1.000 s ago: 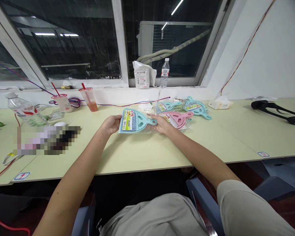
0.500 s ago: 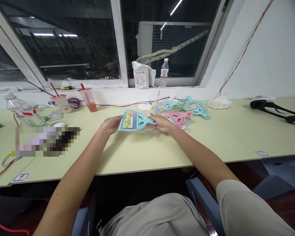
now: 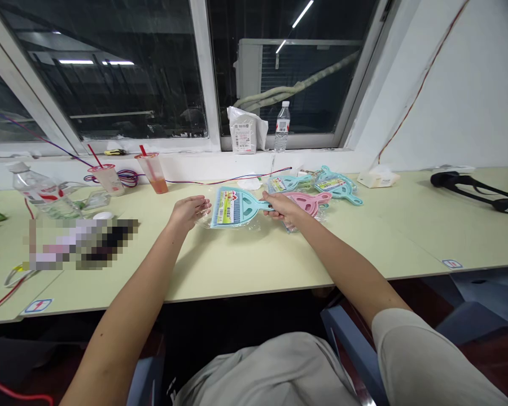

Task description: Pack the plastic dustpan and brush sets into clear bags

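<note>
A light blue mini dustpan and brush set (image 3: 246, 207) with a yellow-green label is held above the table, its wide end to the left. My right hand (image 3: 281, 207) is closed round its handle. At the wide end, my left hand (image 3: 188, 213) pinches the clear plastic bag (image 3: 205, 217), which sticks out past the dustpan's edge. Behind my right hand lies a pink dustpan set (image 3: 308, 202) in clear wrapping, partly hidden by that hand. Farther back are two more bluish sets, one left (image 3: 288, 182) and one right (image 3: 336, 185).
On the left of the table (image 3: 237, 270) stand a big water bottle (image 3: 46, 194) and two drink cups with red straws, one (image 3: 152, 173) holding orange liquid. A small bottle (image 3: 282, 128) is on the sill. A tissue pack (image 3: 378, 178) and black strapped gear (image 3: 478, 192) lie right.
The blue dustpan set has shifted slightly right with my right hand. My left fingers have come off its wide edge, and clear plastic now spans the gap.
</note>
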Demonstrator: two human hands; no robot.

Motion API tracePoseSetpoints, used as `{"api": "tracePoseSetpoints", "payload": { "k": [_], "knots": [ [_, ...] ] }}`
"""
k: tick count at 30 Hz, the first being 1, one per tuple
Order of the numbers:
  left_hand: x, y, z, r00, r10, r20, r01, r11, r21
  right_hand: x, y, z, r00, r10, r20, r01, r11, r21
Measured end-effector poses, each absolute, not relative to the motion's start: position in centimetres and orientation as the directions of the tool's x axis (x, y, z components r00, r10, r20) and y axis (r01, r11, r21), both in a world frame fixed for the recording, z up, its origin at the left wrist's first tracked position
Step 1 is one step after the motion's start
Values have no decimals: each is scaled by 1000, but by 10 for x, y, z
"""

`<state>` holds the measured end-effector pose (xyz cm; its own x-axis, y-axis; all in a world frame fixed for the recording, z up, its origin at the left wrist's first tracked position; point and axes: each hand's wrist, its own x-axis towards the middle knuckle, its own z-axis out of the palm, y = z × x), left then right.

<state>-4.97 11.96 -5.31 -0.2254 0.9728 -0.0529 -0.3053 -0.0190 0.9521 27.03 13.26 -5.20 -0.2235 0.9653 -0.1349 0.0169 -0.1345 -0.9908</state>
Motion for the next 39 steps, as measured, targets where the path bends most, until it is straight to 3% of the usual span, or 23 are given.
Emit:
{"api": "tracePoseSetpoints", "payload": {
  "k": [6, 9, 13, 18, 23, 27, 30, 32, 33, 39],
  "knots": [
    [-47, 115, -40, -211, 975, -72, -451, -31, 892, 263, 134, -52, -221, 973, -73, -111, -99, -989],
    [-36, 105, -32, -80, 994, -81, -525, 27, 851, 254, 130, -53, -176, 984, -27, -199, -63, -978],
    [-17, 96, -33, 14, 1000, -12, -497, 17, 868, 237, 120, -59, -155, 988, 3, -215, -31, -976],
    [-18, 108, -51, -146, 985, 88, -391, -139, 910, 224, 107, -66, -364, 932, -1, 59, 22, -998],
    [-31, 121, -63, -165, 976, 142, -317, -189, 930, 224, 101, -67, -531, 845, -64, 297, 115, -948],
    [-30, 123, -67, -173, 978, 117, -259, -160, 953, 235, 103, -58, -439, 896, -63, 560, 218, -800],
    [-27, 122, -69, -174, 981, 87, -239, -128, 963, 247, 113, -51, -163, 963, 213, 671, 266, -692],
    [-22, 120, -71, -129, 990, 59, -244, -89, 966, 251, 121, -50, -25, 937, 348, 650, 279, -706],
    [-20, 119, -72, -98, 994, 39, -243, -62, 968, 252, 124, -52, -1, 937, 348, 615, 275, -739],
    [-5, 108, -78, 105, 994, -31, -193, 51, 980, 248, 133, -73, -69, 994, 85, 328, 103, -939]
  ]
}}
